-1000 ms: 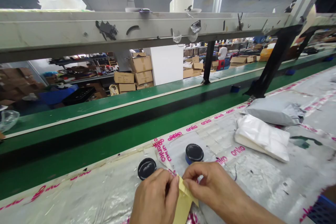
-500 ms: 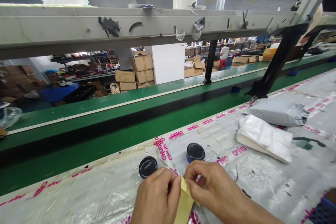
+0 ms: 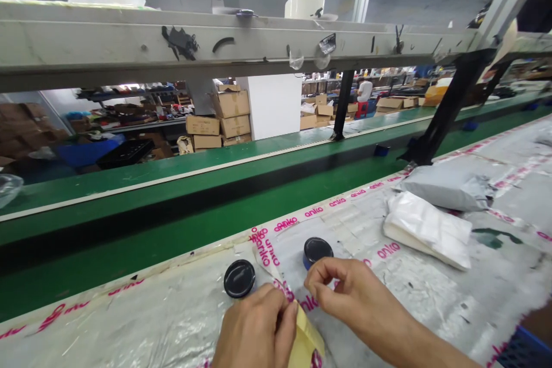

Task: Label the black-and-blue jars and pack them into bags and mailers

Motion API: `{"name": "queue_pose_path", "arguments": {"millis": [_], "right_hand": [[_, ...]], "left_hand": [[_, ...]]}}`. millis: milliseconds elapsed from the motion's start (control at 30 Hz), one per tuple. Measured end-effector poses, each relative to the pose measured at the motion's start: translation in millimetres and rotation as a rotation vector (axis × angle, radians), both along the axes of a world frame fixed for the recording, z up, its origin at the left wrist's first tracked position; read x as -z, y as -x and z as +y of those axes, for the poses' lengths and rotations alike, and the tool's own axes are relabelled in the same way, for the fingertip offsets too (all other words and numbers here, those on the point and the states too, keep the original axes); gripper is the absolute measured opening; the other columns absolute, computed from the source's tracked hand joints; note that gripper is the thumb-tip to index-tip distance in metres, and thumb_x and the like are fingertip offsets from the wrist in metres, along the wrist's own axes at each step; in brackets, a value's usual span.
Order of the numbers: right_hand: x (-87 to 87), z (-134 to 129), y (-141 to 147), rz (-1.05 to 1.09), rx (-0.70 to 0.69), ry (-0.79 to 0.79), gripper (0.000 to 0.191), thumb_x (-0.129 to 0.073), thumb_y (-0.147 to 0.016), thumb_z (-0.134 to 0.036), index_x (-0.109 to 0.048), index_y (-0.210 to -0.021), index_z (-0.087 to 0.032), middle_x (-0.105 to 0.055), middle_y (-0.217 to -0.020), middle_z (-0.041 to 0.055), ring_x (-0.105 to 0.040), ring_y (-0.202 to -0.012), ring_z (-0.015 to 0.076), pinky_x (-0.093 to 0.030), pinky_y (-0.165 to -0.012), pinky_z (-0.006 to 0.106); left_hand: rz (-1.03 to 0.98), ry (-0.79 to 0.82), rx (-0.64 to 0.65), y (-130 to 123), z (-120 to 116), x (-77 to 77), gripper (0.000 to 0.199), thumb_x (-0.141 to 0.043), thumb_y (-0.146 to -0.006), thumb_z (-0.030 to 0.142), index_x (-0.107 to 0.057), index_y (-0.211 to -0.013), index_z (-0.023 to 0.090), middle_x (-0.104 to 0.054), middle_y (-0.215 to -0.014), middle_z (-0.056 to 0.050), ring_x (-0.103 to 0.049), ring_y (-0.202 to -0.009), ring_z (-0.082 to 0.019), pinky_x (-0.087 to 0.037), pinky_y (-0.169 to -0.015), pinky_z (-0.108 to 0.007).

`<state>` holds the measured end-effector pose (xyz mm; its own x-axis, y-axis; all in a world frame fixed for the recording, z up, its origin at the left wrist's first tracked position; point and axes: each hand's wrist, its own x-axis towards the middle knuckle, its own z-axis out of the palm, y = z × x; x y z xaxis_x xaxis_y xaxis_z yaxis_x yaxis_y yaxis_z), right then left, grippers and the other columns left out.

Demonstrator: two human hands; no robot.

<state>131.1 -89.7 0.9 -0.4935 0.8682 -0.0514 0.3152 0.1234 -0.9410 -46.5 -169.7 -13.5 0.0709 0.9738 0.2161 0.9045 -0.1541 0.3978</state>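
My left hand (image 3: 259,330) pinches a piece of yellow paper (image 3: 305,338) between thumb and forefinger, at the bottom of the view. Just beyond it a round black cap-like piece (image 3: 239,279) rests on the covered table. My right hand (image 3: 345,290) is apart from the paper, thumb and forefinger pressed together; whether anything small is between them I cannot make out. Directly behind its fingers stands a round piece with a black top and blue side (image 3: 318,251), partly hidden by the hand.
A white folded packet (image 3: 426,230) and a grey plastic bag (image 3: 448,187) lie to the right. Past the table edge runs a green conveyor belt (image 3: 259,201), with a black post (image 3: 448,109) and a long beam (image 3: 241,40) above. A blue crate (image 3: 524,351) sits at lower right.
My right hand has come away from the yellow paper, slightly to the right. My left hand still grips the paper. The view has shifted a little.
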Motion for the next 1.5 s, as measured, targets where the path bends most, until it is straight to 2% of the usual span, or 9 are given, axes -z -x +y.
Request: {"name": "queue_pose_path", "arguments": {"millis": [133, 267, 433, 533, 633, 767, 900, 1133, 1500], "right_hand": [[-7.2, 16, -9, 0.015, 0.068, -0.043, 0.011, -0.056, -0.076, -0.02, -0.065, -0.07, -0.019, -0.065, -0.071, 0.0, -0.055, -0.069, 0.0149, -0.04, -0.061, 0.025], [-8.0, 34, -18, 0.039, 0.152, -0.045, 0.013, -0.058, -0.078, -0.025, -0.068, -0.072, -0.018, -0.066, -0.071, 0.0004, -0.056, -0.068, 0.0154, -0.042, -0.062, 0.026], [0.2, 49, -22, 0.076, 0.188, -0.06, 0.017, -0.059, -0.08, -0.03, -0.068, -0.074, -0.017, -0.067, -0.073, 0.0018, -0.06, -0.073, 0.0181, -0.045, -0.07, 0.029], [3.1, 53, -22, 0.067, 0.208, -0.106, 0.015, -0.058, -0.078, -0.028, -0.067, -0.07, -0.018, -0.073, -0.095, 0.0067, -0.064, -0.094, 0.0236, -0.045, -0.087, 0.033], [3.6, 54, -21, 0.047, 0.221, -0.094, 0.018, -0.058, -0.077, -0.029, -0.063, -0.064, -0.018, -0.071, -0.115, 0.0096, -0.061, -0.112, 0.0276, -0.04, -0.098, 0.037], [7.0, 55, -19, 0.101, 0.207, 0.027, 0.026, -0.059, -0.077, -0.037, -0.055, -0.06, -0.019, -0.07, -0.114, 0.0103, -0.062, -0.108, 0.0286, -0.039, -0.096, 0.037], [14.3, 59, -16, 0.159, 0.187, 0.115, 0.03, -0.063, -0.074, -0.042, -0.051, -0.058, -0.019, -0.069, -0.113, 0.0105, -0.059, -0.11, 0.0304, -0.038, -0.092, 0.037], [20.5, 62, -13, 0.155, 0.179, 0.116, 0.024, -0.062, -0.072, -0.039, -0.054, -0.06, -0.019, -0.067, -0.109, 0.0089, -0.058, -0.103, 0.0274, -0.037, -0.087, 0.034], [26.7, 64, -10, 0.104, 0.181, 0.015, 0.019, -0.057, -0.072, -0.033, -0.056, -0.059, -0.019, -0.068, -0.093, 0.0068, -0.06, -0.101, 0.0265, -0.039, -0.082, 0.032]], "left_hand": [[0.034, -0.004, 0.156, 0, 3, 7.1, 0.027, -0.044, -0.099, 0.024, -0.064, -0.082, 0.022, -0.073, -0.098, -0.007, -0.074, -0.078, -0.017, -0.056, -0.065, -0.023], [0.14, -0.072, 0.197, -3, 12, 14.0, 0.023, -0.047, -0.096, 0.02, -0.068, -0.085, 0.022, -0.065, -0.136, -0.012, -0.073, -0.108, -0.026, -0.063, -0.083, -0.035], [0.231, -0.054, 0.236, -13, 31, 7.3, 0.019, -0.053, -0.094, 0.023, -0.068, -0.082, 0.02, -0.053, -0.15, -0.019, -0.064, -0.123, -0.035, -0.066, -0.077, -0.04], [0.191, -0.043, 0.207, -21, 41, 3.3, 0.019, -0.053, -0.093, 0.021, -0.067, -0.08, 0.019, -0.047, -0.153, -0.022, -0.058, -0.13, -0.038, -0.065, -0.08, -0.045], [0.121, -0.019, 0.184, -27, 47, 5.1, 0.018, -0.053, -0.093, 0.019, -0.067, -0.081, 0.019, -0.047, -0.154, -0.022, -0.06, -0.128, -0.038, -0.064, -0.081, -0.045], [0.083, 0.031, 0.138, -30, 48, 8.7, 0.018, -0.053, -0.092, 0.019, -0.067, -0.081, 0.019, -0.04, -0.158, -0.021, -0.066, -0.121, -0.036, -0.064, -0.082, -0.044], [0.077, 0.146, 0.162, -31, 48, 3.8, 0.022, -0.049, -0.095, 0.02, -0.068, -0.085, 0.02, -0.034, -0.161, -0.019, -0.066, -0.122, -0.033, -0.063, -0.085, -0.042], [0.153, 0.217, 0.085, -37, 50, -1.3, 0.017, -0.055, -0.093, 0.021, -0.071, -0.089, 0.019, -0.032, -0.162, -0.017, -0.075, -0.104, -0.03, -0.063, -0.084, -0.043], [0.169, 0.246, 0.088, -38, 50, -3.2, 0.02, -0.053, -0.095, 0.023, -0.071, -0.089, 0.019, -0.031, -0.163, -0.017, -0.073, -0.108, -0.031, -0.062, -0.086, -0.043]]}}
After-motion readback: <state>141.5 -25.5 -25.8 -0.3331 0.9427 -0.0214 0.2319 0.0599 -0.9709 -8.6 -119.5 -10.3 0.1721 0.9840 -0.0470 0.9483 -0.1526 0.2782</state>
